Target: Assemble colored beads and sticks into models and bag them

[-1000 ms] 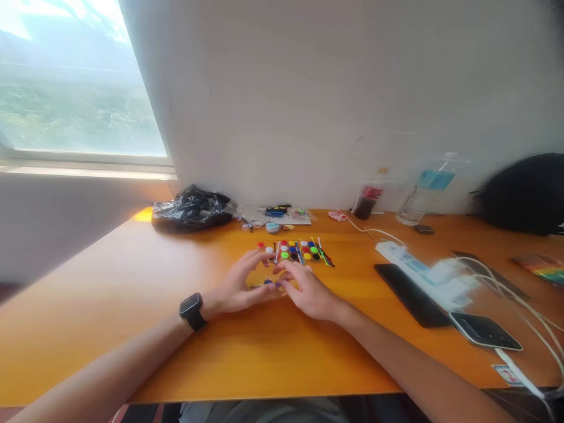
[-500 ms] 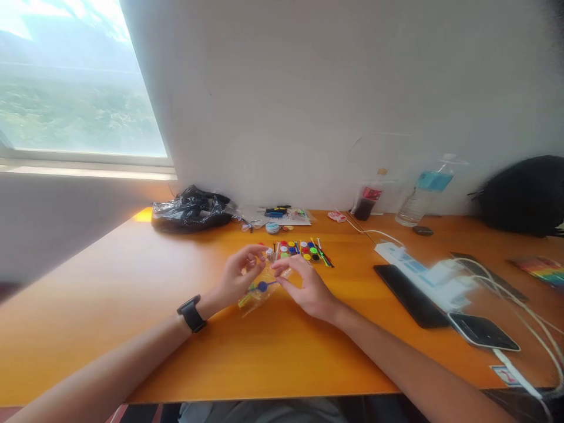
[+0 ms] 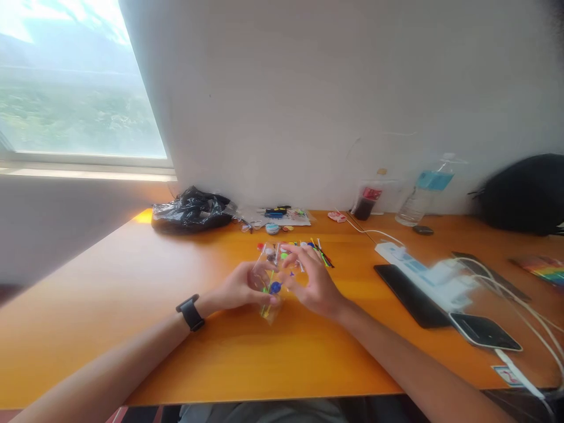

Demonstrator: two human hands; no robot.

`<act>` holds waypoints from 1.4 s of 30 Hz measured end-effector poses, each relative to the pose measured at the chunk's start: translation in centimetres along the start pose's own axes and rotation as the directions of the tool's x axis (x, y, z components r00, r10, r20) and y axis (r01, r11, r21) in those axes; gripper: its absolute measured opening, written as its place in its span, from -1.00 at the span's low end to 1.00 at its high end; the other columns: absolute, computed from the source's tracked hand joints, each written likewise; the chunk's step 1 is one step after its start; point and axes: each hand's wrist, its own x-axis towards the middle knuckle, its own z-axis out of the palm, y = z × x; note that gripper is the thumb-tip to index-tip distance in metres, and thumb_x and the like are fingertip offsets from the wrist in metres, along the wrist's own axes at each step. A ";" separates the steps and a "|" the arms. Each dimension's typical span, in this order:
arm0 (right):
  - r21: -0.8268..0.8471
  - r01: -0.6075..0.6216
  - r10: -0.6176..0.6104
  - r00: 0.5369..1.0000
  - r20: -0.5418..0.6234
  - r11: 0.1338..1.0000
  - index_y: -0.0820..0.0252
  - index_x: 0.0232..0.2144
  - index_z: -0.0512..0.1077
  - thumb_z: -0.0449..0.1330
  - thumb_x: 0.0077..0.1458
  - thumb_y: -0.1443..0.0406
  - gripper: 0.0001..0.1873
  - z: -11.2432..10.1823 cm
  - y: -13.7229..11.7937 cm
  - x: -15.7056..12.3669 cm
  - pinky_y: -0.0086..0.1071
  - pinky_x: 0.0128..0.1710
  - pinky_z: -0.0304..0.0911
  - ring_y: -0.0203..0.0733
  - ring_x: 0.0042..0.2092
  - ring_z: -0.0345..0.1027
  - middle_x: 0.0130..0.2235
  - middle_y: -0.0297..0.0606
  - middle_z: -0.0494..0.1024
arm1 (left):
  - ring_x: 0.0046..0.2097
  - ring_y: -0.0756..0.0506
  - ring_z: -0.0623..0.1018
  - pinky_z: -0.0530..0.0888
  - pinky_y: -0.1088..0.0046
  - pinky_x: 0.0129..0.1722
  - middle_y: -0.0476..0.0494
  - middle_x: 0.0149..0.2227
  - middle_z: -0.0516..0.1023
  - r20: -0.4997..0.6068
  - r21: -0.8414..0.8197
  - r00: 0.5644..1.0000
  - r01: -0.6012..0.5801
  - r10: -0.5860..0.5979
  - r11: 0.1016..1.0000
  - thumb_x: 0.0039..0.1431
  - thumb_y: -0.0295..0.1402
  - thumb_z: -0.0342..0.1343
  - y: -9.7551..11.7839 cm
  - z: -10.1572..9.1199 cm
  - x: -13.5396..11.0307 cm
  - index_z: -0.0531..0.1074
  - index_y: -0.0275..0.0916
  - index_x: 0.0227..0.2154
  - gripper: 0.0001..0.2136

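Both my hands hold a small clear plastic bag (image 3: 269,286) upright above the orange table (image 3: 132,282). Inside it I see a blue disc and thin green and yellow sticks. My left hand (image 3: 240,286), with a black watch on the wrist, grips the bag's left side. My right hand (image 3: 311,282) pinches its right side near the top. Just behind the hands lie several small coloured discs and sticks (image 3: 308,249) on the table.
A black plastic bag (image 3: 191,210) lies at the back left, with a card of small items (image 3: 282,215) beside it. A cup (image 3: 366,202) and a water bottle (image 3: 423,197) stand by the wall. To the right are a power strip (image 3: 418,270), two phones, cables and a black backpack (image 3: 524,194).
The bag went from lying flat under my hands to being lifted and turned upright. Both hands moved slightly right and up with it.
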 end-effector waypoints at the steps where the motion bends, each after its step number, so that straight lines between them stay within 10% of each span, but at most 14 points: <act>1: 0.023 -0.022 0.022 1.000 0.009 0.999 -0.03 0.20 0.37 0.28 0.25 0.26 -0.51 0.0 0.1 0.1 0.01 0.19 0.19 0.01 -0.02 0.43 -0.17 -0.27 0.59 | -0.30 -0.05 0.57 0.48 0.47 -0.31 -0.13 -0.27 0.61 -0.022 0.031 1.000 -0.001 0.002 1.000 0.02 -0.22 0.50 0.0 0.0 0.0 0.51 -0.30 0.06 -0.44; 8: 0.295 -0.140 0.165 0.985 -0.059 0.945 0.04 0.08 0.43 0.20 0.33 0.19 -0.70 -0.6 0.4 0.5 -0.24 -0.04 0.33 -0.16 -0.21 0.46 -0.32 -0.35 0.49 | -0.40 -0.02 0.54 0.38 0.54 -0.45 -0.14 -0.30 0.63 0.034 0.107 0.996 0.075 -0.079 0.991 -0.06 -0.15 0.53 0.5 -0.1 -0.1 0.57 -0.33 -0.02 -0.44; 20: -0.075 0.046 -0.063 0.970 -0.233 0.996 -0.06 0.08 0.41 0.20 0.30 0.32 -0.67 -0.1 0.6 -0.1 0.05 0.29 0.08 -0.11 -0.22 0.56 -0.26 -0.35 0.67 | -0.25 -0.12 0.59 0.50 0.40 -0.22 -0.18 -0.24 0.65 -0.039 -0.004 0.999 0.001 -0.002 1.000 0.08 -0.14 0.45 1.1 0.2 -0.1 0.59 -0.32 -0.09 -0.57; 31: 0.084 -0.061 0.071 0.990 -0.124 0.995 -0.02 0.12 0.37 0.21 0.28 0.32 -0.62 0.2 1.2 0.1 0.00 0.26 0.13 -0.09 -0.14 0.56 -0.31 -0.38 0.65 | -0.25 -0.10 0.60 0.53 0.41 -0.21 -0.19 -0.26 0.68 -0.494 0.155 0.841 -0.166 0.222 0.974 0.27 -0.07 0.28 1.7 -1.0 -0.1 0.63 -0.29 -0.30 -0.67; 35: 0.108 -0.075 0.074 0.997 0.015 0.991 -0.02 0.17 0.36 0.20 0.28 0.34 -0.57 0.6 1.4 -0.1 0.04 0.34 0.00 -0.08 -0.04 0.55 -0.31 -0.39 0.66 | -0.21 -0.13 0.62 0.54 0.42 -0.24 -0.22 -0.20 0.69 -0.383 0.178 0.912 -0.084 0.148 0.980 0.26 -0.07 0.30 2.2 -1.8 -0.1 0.64 -0.30 -0.23 -0.66; 42: 0.332 -0.178 0.138 0.981 0.140 0.926 0.05 0.19 0.36 0.20 0.30 0.26 -0.58 0.7 1.8 -0.3 -0.19 0.01 0.38 -0.13 -0.20 0.56 -0.34 -0.36 0.61 | -0.44 -0.01 0.53 0.49 0.49 -0.41 -0.15 -0.40 0.63 -0.243 0.039 0.967 0.087 -0.075 0.995 0.20 -0.03 0.33 1.4 -2.7 0.0 0.62 -0.34 -0.30 -0.62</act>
